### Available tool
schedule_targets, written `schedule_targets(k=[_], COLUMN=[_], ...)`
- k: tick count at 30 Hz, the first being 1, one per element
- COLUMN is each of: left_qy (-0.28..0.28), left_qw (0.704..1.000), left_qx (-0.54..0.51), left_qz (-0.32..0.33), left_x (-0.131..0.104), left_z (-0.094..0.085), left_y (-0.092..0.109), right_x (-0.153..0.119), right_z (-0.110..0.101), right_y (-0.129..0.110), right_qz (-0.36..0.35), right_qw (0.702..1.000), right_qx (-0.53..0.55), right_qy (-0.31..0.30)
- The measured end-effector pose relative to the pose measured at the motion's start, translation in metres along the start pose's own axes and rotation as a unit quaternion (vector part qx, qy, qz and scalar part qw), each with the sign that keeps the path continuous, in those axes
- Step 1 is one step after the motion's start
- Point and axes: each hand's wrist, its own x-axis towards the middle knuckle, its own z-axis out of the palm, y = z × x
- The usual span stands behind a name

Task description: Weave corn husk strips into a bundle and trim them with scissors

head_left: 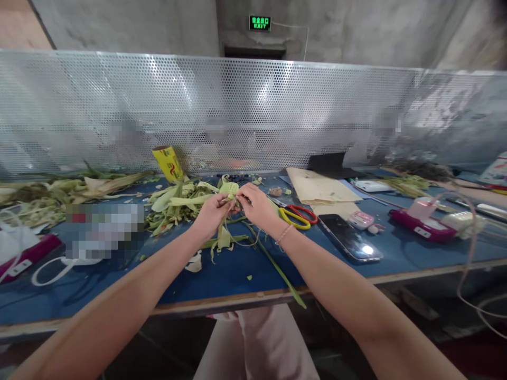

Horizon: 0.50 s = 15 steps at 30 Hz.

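My left hand (216, 210) and my right hand (253, 202) meet above the blue table, fingers pinched around a small bundle of pale green corn husk (229, 189). A thin string or strand hangs in a loop beneath them; its exact kind is hard to make out. Left of my hands lies a heap of corn husk strips (174, 206). Close by my right wrist are scissors (295, 217) with one yellow and one red handle. Below the hands, a long green husk strip (283, 274) reaches over the table's front edge.
A black phone (348, 237) and a purple power strip (422, 226) lie to the right. Brown paper (322, 187) sits behind the scissors. A yellow tube (169, 163) leans at the back before a perforated metal screen (253, 111). More husks (79, 192) lie far left.
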Motion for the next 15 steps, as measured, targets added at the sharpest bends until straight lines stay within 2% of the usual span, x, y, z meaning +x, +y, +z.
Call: schedule_targets(k=[9,15], left_qy=[-0.007,0.003], left_qw=[1.000,1.000], left_qx=[-0.015,-0.002], left_qz=[-0.009,-0.017], left_x=[0.0015,0.0003], left_z=[-0.0008,-0.0010], left_y=[-0.0008,0.0038], right_x=[0.0006,0.0033], right_z=[0.0007,-0.0030], right_y=[0.0003,-0.0037], right_qz=[0.058,0.132], right_qw=[0.998,0.990], right_qx=[0.027,0.051], right_qy=[0.010,-0.008])
